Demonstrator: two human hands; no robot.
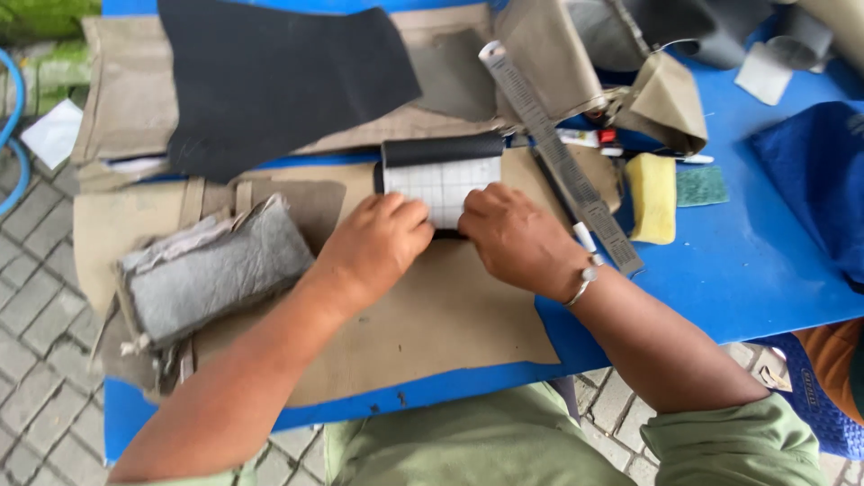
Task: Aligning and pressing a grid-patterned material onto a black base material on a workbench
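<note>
Blue table, tan leather spread flat; left hand and right hand both clenched on black roll with gridded sheet, centred on leather; even pressure from both advised, edges square.

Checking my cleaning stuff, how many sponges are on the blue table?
2: a yellow sponge right of the metal ruler, and a green scouring pad touching its right side. Others may lie hidden under the leather.

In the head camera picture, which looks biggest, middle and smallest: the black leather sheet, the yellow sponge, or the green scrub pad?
Largest to smallest:
1. Black leather sheet, by far the biggest.
2. Yellow sponge.
3. Green scrub pad, somewhat smaller than the sponge beside it.
</note>
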